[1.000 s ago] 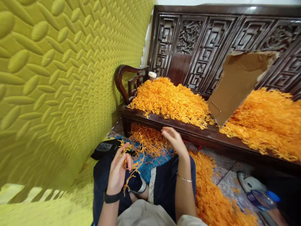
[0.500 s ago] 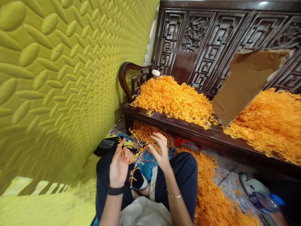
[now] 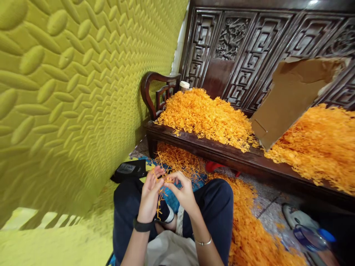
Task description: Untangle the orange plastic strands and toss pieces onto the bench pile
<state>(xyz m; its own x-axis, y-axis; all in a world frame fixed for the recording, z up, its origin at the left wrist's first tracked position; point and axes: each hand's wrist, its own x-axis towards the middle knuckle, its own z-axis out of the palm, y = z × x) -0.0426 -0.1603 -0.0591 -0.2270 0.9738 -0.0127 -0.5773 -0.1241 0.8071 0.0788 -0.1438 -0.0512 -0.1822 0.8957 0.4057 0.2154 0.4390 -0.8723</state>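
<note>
My left hand (image 3: 149, 195) is closed on a thin, branching orange strand (image 3: 159, 208), which hangs down between my knees. Its thumb presses on the strand, with the fingers raised behind. Beside it, my right hand (image 3: 183, 193) pinches the same tangle between thumb and fingertips. The two hands almost touch over my lap. Just beyond them, a loose heap of similar orange strands (image 3: 180, 159) lies on the floor, partly on a blue sheet (image 3: 172, 199). The exact grip points are too small to make out.
A dark carved wooden bench (image 3: 177, 137) bears a pile of small orange pieces (image 3: 205, 114), a cardboard sheet (image 3: 288, 92) and another orange pile (image 3: 321, 144). More orange pieces (image 3: 244, 225) cover the floor at right, near a blue-capped bottle (image 3: 310, 236). A yellow padded wall (image 3: 83, 92) rises at left.
My hands were apart, the right one spread and raised. They have come together, the left moving right and the right moving lower and left, and my right fingers now pinch the strand.
</note>
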